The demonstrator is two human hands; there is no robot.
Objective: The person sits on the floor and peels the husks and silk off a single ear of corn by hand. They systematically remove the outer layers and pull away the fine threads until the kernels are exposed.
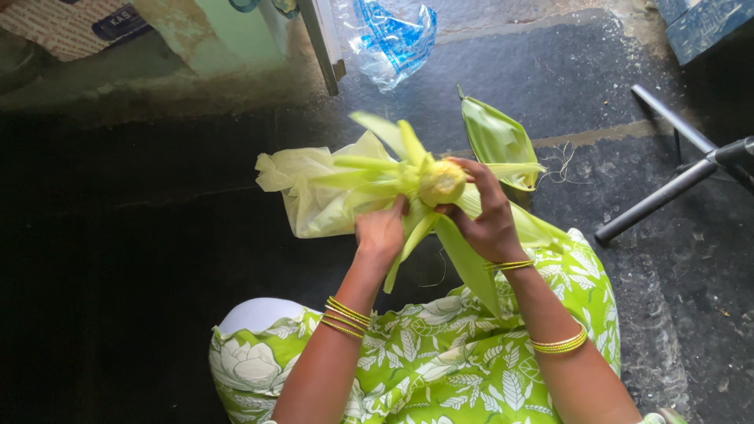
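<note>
1. Corn cob [441,182]: held above the lap, end-on to the camera. Its long axis runs steeply toward the viewer, yellow tip uppermost.
2. Husks [369,169]: peeled back, fanning left, up and down from the cob.
3. Right hand [485,210]: closed around the cob's right side, fingers curled over the top.
4. Left hand [382,229]: gripping husk leaves just below-left of the cob.
5. Plastic bag [310,192]: pale yellow, on the floor behind the husks.
6. Loose husk [496,140]: lies beyond, on dark floor [157,220].

Gold bangles [345,316] on both bare forearms; green leaf-print garment [440,361].
</note>
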